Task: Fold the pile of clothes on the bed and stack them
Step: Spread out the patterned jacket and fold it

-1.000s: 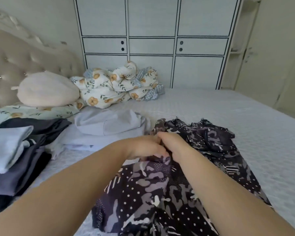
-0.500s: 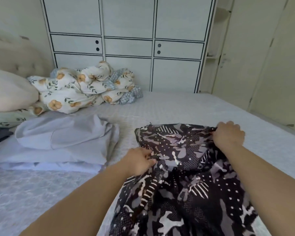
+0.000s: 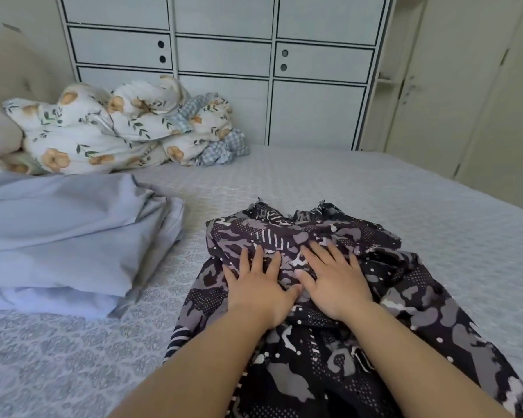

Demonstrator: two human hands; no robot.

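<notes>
2 hands, left hand (image 3: 255, 289) and right hand (image 3: 334, 285), spread flat on rumpled black-grey patterned garment (image 3: 420, 312)

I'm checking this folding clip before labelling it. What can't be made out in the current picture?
- Head view: the patterned garment runs off the bottom edge; both forearms cover its middle, so its type is unclear.
- The fabric under the left hand and right hand is hidden by the flat palms.
- The light blue clothes are cut off by the left edge.
</notes>
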